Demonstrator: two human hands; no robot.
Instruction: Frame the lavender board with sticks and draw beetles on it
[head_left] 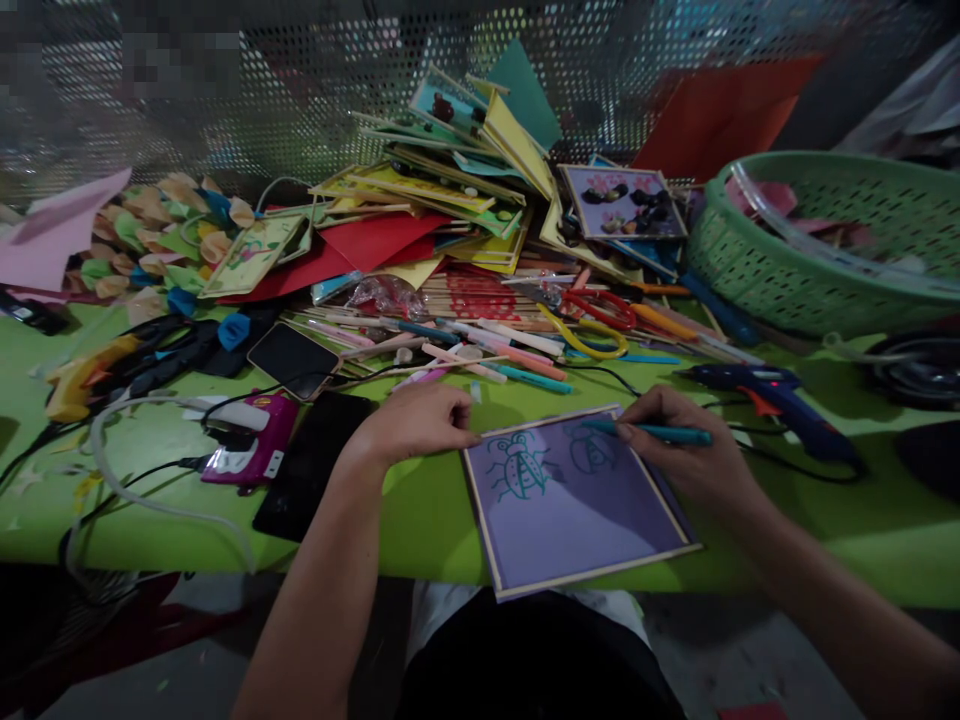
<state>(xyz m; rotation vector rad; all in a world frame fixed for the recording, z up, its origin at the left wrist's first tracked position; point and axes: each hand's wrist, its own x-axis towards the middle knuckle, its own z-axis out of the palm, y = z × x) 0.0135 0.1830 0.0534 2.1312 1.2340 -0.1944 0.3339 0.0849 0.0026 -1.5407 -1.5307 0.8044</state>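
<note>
A purple framed card (pixel 577 510) lies on the green table (pixel 420 520) in front of me, with a teal beetle drawn on its left part and a second teal outline beside it. My right hand (pixel 686 445) is closed round a teal pen (pixel 652 432), whose tip rests on that second outline. My left hand (pixel 420 420) is curled with its fingertips pressed on the card's top left corner.
Behind the card lie several pens, scissors (pixel 600 315) and a heap of coloured paper cards (pixel 457 190). A blue glue gun (pixel 772 395) lies to the right, a green basket (pixel 825 250) behind it. Two phones (pixel 311 460) and a pink power strip (pixel 251 440) sit left.
</note>
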